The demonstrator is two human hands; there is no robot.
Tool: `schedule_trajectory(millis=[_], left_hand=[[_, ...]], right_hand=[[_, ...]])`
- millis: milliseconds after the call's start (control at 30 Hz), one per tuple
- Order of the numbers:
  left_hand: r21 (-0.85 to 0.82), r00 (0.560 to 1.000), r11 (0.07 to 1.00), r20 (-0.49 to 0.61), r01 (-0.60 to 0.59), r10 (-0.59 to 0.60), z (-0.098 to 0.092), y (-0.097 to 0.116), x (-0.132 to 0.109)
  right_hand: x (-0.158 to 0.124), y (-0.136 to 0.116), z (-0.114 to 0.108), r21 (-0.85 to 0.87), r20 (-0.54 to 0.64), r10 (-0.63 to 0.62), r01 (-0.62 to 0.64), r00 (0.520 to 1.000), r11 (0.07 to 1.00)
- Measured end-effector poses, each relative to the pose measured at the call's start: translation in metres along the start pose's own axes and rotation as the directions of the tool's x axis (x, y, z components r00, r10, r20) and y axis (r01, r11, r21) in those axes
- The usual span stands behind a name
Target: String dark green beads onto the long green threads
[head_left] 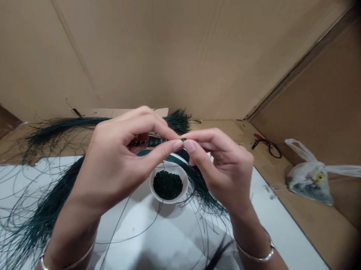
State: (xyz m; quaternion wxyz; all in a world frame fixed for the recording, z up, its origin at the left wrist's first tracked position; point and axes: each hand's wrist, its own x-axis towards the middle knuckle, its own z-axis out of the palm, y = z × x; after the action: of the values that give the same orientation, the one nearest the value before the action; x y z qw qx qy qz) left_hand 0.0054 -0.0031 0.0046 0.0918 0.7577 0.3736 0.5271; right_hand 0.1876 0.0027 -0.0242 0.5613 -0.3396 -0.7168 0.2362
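Observation:
My left hand (114, 159) pinches a thin strand of dark green beads (151, 142) between thumb and forefinger, and the strand runs back under its fingers. Fingertip to fingertip with it, my right hand (227, 170) is closed in a pinch at the strand's right end. A small dark green bead shows between the two hands. Below them stands a white bowl (185, 188) holding many dark green beads (167, 185). Behind the hands, a bundle of dark green threads (203, 187) fans out to the right and partly hides behind my right hand.
Loose dark green threads (46, 200) spread over the white board (264, 205) at left. Another thread bundle (67, 126) lies along the cardboard wall (173, 49). At right are a black cord loop (271, 148) with a red part and a knotted plastic bag (310, 181).

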Motion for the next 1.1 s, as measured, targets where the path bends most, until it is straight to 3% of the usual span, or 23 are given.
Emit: schedule_trajectory(millis=[100,333,667,900,1100], left_hand=[[-0.017,0.999,0.999,0.001,0.034,-0.034,0.0011,-0.0022,-0.0002],[-0.121,0.986,0.981,0.08,0.153,-0.145,-0.0007,-0.0062,0.0009],[-0.051,0.99,0.998,0.138,0.023,-0.016,-0.0021,-0.0053,0.0001],[-0.073,0.991,0.991,0.086,0.11,-0.103,0.0039,-0.0053,-0.0009],[0.016,0.995,1.0,0.096,-0.002,0.001,0.0058,-0.0065,0.0015]], right_hand=[[0.0004,-0.0013,0.0012,-0.049,-0.01,0.002,-0.003,1.0,0.999],[-0.0011,0.0008,0.0011,0.08,-0.016,0.089,-0.087,0.996,0.993],[0.0019,-0.0023,0.0014,0.066,0.01,0.073,-0.073,0.997,0.995],[0.0033,0.0024,-0.0013,0.152,0.008,0.116,-0.116,0.993,0.982],[0.0027,0.0006,0.0017,0.024,-0.023,0.02,-0.019,1.0,1.0]])
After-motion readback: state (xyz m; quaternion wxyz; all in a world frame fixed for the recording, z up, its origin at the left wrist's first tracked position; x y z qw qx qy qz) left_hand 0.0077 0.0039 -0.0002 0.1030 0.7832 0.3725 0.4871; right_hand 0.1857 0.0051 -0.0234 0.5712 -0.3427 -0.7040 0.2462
